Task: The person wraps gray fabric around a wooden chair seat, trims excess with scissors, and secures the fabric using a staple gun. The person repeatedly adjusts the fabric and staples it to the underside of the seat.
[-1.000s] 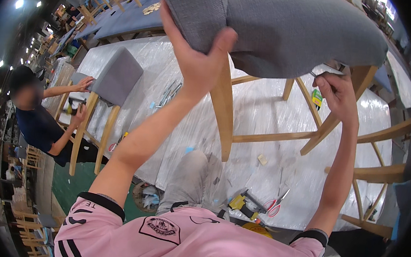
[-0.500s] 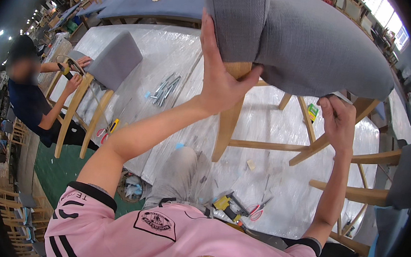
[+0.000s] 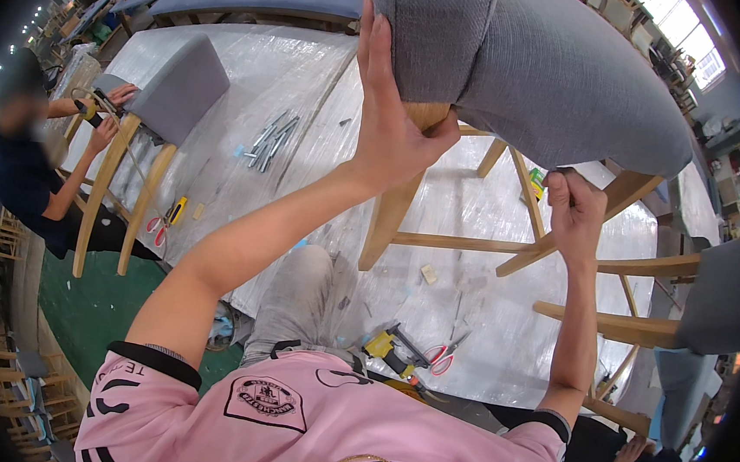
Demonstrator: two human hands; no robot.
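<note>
While the left hand [image 3: 394,142] spread tall against the cloth, fingers up the side and thumb tucked at the wooden corner, it had the grey chair [image 3: 573,82] gripped right where leg met upholstery! And across to the right, the right hand [image 3: 576,208] was curled up narrow, thumb and knuckles tight against the seat's lower edge; whatever lay between those fingers, you couldn't tell.

What a spot for that chair: far side, centre to right, its pale wooden legs above the film-wrapped counter [image 3: 501,328]. Behind those legs sat a small green-and-yellow packet [image 3: 536,182], partly hidden by the right hand.

Down the near side, a yellow-and-black staple gun [image 3: 385,347] lay just beside red-handled scissors [image 3: 440,360], with a little pale block [image 3: 428,275] farther out. Over to the left, a bunch of metal bolts [image 3: 272,143] lay loosely together, and a yellow cutter [image 3: 178,210] rested near a second red pair [image 3: 155,230].

Far left, a co-worker in dark clothing [image 3: 22,178] held a tool [image 3: 92,112] at another grey chair [image 3: 181,90], while more wooden legs [image 3: 640,329] jutted in from the right!
</note>
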